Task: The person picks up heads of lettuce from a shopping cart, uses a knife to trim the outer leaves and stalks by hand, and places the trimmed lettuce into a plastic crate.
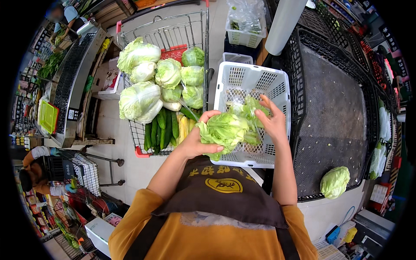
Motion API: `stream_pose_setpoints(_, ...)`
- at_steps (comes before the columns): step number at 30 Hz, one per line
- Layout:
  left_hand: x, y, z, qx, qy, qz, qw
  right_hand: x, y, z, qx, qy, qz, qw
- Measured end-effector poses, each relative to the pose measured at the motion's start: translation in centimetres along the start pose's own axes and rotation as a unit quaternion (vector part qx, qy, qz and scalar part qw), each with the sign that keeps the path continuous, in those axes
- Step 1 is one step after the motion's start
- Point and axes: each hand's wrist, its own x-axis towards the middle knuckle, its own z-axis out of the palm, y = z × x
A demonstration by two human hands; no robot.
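A round head of green lettuce (226,131) rests in my left hand (195,136), with the thumb along its near side and the fingers behind it. Over the white plastic crate (224,78) my right hand (273,118) is spread, fingers apart and nothing seen in its grip. Below and beside that hand, loose lettuce leaves (255,107) and some clear plastic film lie in the crate. The held lettuce is above the crate's near left side. It hides part of the crate's floor.
Left of the crate stands a metal shopping cart (162,24) with napa cabbages (139,100), round cabbages (193,76), cucumbers (162,126) and corn (183,126). At right is a black display stand (331,113) with one lettuce (334,182) near its edge. Other people work at far left.
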Motion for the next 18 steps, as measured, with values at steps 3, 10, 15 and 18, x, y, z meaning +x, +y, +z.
stream_pose_setpoints(3, 0.4, 1.3, -0.1, 0.079, -0.025, 0.001, 0.997, -2.9, -6.0, -2.6, 0.099, -0.09, -0.09, 0.987)
stream_pose_setpoints(10, 1.0, 2.0, 0.5, 0.218, -0.048, -0.016, 0.975, -3.6, -7.6, -2.4, -0.009, -0.104, -0.295, 0.95)
stream_pose_setpoints(15, 0.8, 3.0, 0.7, 0.362, -0.039, 0.024, 0.931, -4.7, -6.2, -2.7, 0.013, -0.097, -0.304, 0.947)
stream_pose_setpoints(18, 0.7, 3.3, 0.9, 0.414, -0.031, 0.05, 0.908, -5.0, -6.3, -2.6, -0.045, -0.025, -0.374, 0.926)
